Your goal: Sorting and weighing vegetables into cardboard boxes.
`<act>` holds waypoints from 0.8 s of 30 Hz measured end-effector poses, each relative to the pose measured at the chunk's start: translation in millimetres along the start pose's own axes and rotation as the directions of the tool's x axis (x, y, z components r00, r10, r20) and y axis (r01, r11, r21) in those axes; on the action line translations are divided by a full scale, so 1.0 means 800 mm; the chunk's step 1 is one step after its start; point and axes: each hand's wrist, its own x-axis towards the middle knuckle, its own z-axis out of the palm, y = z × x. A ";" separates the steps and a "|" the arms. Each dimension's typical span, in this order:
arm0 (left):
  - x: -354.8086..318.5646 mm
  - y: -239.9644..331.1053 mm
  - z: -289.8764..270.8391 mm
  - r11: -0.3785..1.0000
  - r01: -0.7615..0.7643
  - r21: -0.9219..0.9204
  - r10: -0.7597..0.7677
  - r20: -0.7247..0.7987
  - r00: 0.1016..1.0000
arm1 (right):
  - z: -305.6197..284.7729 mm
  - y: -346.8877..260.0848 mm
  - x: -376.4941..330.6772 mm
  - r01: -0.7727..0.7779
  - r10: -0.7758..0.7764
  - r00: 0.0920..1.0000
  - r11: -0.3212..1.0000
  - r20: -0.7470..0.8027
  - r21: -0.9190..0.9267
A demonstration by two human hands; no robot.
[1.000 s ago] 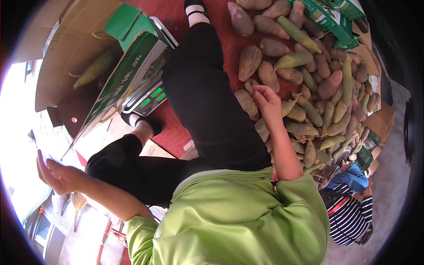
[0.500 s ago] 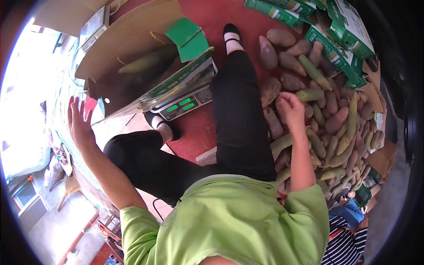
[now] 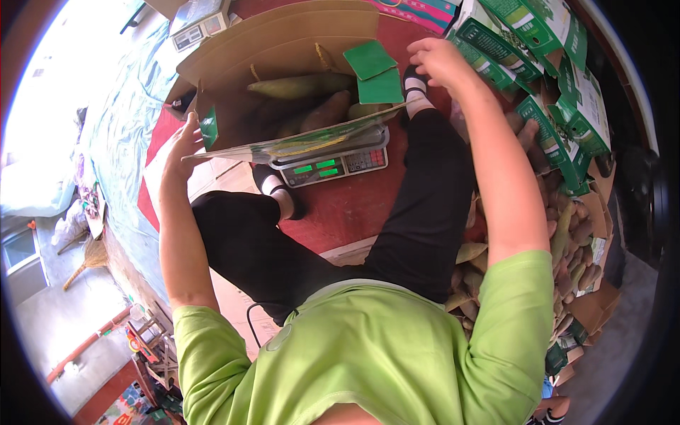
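Observation:
An open cardboard box [image 3: 234, 78] with green flaps holds long yellow-green and brown tubers [image 3: 304, 86]. It rests on a digital scale [image 3: 333, 166] with lit green digits, standing on the red floor between my legs in black trousers. My left hand [image 3: 183, 142] grips the box's left corner by a green flap. My right hand [image 3: 439, 60] hovers above my right foot, close to a stack of green cartons [image 3: 538, 42]. Its fingers are curled apart and hold nothing.
A heap of brown and yellow tubers [image 3: 574, 234] lies along my right side, under more green cartons [image 3: 559, 134]. A second scale [image 3: 202, 28] sits beyond the box. A blue-grey tarp [image 3: 120, 127] covers the ground at left, with a broom [image 3: 85, 262] further out.
My left hand came down from the air onto the box's corner. My right hand left the tuber heap and rose toward the green cartons. The view swung toward the box.

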 end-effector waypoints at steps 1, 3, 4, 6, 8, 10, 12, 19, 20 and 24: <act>0.002 -0.004 -0.001 1.000 0.002 -0.009 -0.002 -0.003 1.000 | 0.012 -0.003 0.006 -0.085 0.088 0.995 0.995 0.047 -0.048; 0.013 -0.011 -0.001 0.985 0.013 -0.170 -0.007 0.038 0.999 | 0.036 0.006 0.024 -0.171 0.187 0.975 0.976 0.120 -0.135; 0.018 -0.012 0.001 0.979 0.002 -0.202 0.007 0.041 0.999 | 0.046 0.018 0.036 -0.155 0.166 0.983 0.980 0.077 -0.128; 0.016 -0.014 0.001 0.985 0.000 -0.173 0.006 0.037 0.999 | 0.066 0.037 0.047 -0.138 0.147 0.988 0.981 0.053 -0.137; 0.025 -0.024 -0.005 0.991 -0.046 -0.128 0.053 0.049 0.997 | 0.070 0.047 0.048 -0.144 0.146 0.984 0.989 0.100 -0.034; 0.042 -0.035 -0.017 0.991 -0.054 -0.123 0.061 0.060 0.996 | 0.073 0.054 0.045 -0.152 0.146 0.983 0.987 0.112 0.049; 0.050 -0.040 -0.016 0.991 -0.050 -0.124 0.063 0.104 0.993 | 0.069 0.065 0.038 -0.196 0.160 0.975 0.947 0.155 0.256; 0.055 -0.044 -0.029 0.978 0.004 -0.211 0.023 0.127 0.992 | 0.080 0.074 0.053 -0.153 0.136 0.988 0.905 0.070 0.397; 0.056 -0.043 -0.033 0.980 0.006 -0.200 0.009 0.076 0.997 | 0.078 0.069 0.055 -0.187 0.134 0.980 0.875 0.149 0.447; 0.032 -0.038 -0.055 0.928 -0.026 -0.372 0.063 0.086 0.994 | 0.082 0.027 0.060 -0.155 0.084 0.974 0.925 0.211 0.348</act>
